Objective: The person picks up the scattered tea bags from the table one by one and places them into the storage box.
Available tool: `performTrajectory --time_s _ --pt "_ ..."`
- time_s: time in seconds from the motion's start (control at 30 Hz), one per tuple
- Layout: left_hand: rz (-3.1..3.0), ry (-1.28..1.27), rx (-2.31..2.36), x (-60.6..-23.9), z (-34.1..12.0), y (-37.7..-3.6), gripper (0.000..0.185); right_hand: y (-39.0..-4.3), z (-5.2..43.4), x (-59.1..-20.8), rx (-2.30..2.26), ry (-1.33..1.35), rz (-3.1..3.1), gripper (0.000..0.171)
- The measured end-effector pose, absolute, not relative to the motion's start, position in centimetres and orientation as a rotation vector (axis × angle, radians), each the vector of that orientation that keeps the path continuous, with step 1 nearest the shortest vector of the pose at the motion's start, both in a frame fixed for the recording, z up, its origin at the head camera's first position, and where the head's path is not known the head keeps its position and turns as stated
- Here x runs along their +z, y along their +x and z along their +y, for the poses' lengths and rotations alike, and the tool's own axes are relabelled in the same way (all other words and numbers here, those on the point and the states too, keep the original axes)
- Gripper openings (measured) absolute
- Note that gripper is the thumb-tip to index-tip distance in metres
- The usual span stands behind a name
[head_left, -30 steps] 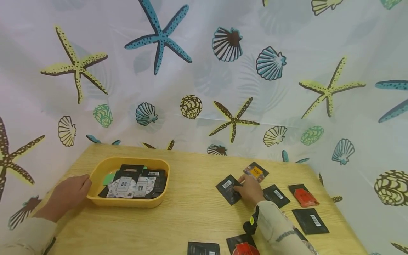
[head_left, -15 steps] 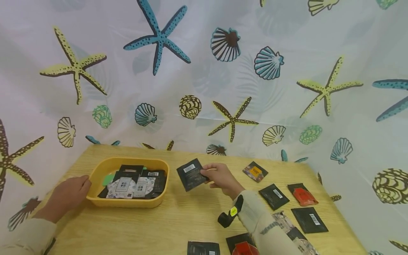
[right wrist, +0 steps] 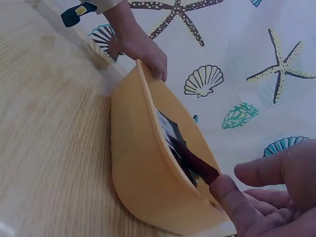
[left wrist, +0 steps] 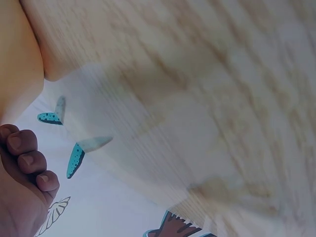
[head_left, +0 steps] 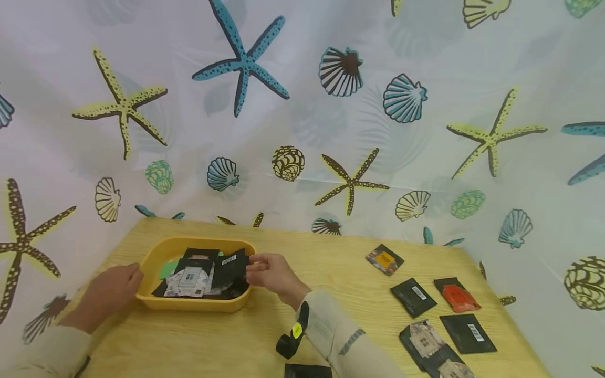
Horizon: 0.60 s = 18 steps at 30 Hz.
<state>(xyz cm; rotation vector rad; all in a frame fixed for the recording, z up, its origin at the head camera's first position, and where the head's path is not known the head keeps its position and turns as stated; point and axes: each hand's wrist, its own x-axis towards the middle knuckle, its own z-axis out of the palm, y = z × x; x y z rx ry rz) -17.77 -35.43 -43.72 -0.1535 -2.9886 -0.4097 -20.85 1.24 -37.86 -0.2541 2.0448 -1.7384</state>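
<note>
A yellow plastic basket [head_left: 198,303] stands at the left of the table, with several flat sachets in it. My left hand [head_left: 115,286] grips its left rim, the fingers curled in the left wrist view. At the basket's right end is my right hand [head_left: 271,275], over the rim. A black sachet [head_left: 230,269] with a white barcode label lies tilted on the others, its edge right at my right fingertips. In the right wrist view the thumb [right wrist: 256,173] stands apart from the fingers, and the sachet's dark red edge [right wrist: 200,167] meets one fingertip.
On the table's right side lie black sachets [head_left: 413,297], a red-and-black sachet [head_left: 457,295], an orange-labelled sachet [head_left: 385,260] and patterned sachets [head_left: 425,341]. Another black sachet [head_left: 308,370] is at the front edge. A shell-and-starfish curtain [head_left: 302,115] hangs behind the table.
My right hand has picked the black sachet up from the right side of the table, carried it left and set it into the basket, the thumb now apart. My left hand has stayed on the rim.
</note>
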Motion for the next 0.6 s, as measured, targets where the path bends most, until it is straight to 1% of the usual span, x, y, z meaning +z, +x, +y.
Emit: performTrajectory --time_s 0.07,0.1,0.3,0.4,0.5,0.6 --pt "-2.981 -0.154 -0.425 -43.6 -35.3 -17.7 0.035 -20.7 2.3 -37.6 -1.691 -0.349 2.081 0.050" --pt "-2.970 -0.155 -0.429 -43.5 -35.3 -17.7 0.034 -20.6 3.0 -37.5 -1.665 -0.398 2.109 0.049" --pt "-2.921 -0.168 -0.430 -43.3 -35.1 -17.5 0.034 -18.9 8.5 -36.9 -1.424 -0.604 2.289 0.033" --pt "-2.937 -0.172 -0.444 -43.5 -35.1 -17.5 0.034 -17.6 10.8 -37.2 -1.251 -0.707 2.315 0.031" --pt "-2.953 -0.178 -0.435 -43.4 -35.2 -17.6 0.034 -16.3 12.1 -37.8 -1.057 -0.793 2.327 0.031" --pt "-2.962 -0.167 -0.427 -43.4 -35.3 -17.7 0.033 -14.9 12.3 -38.4 -0.736 -0.819 2.401 0.036"
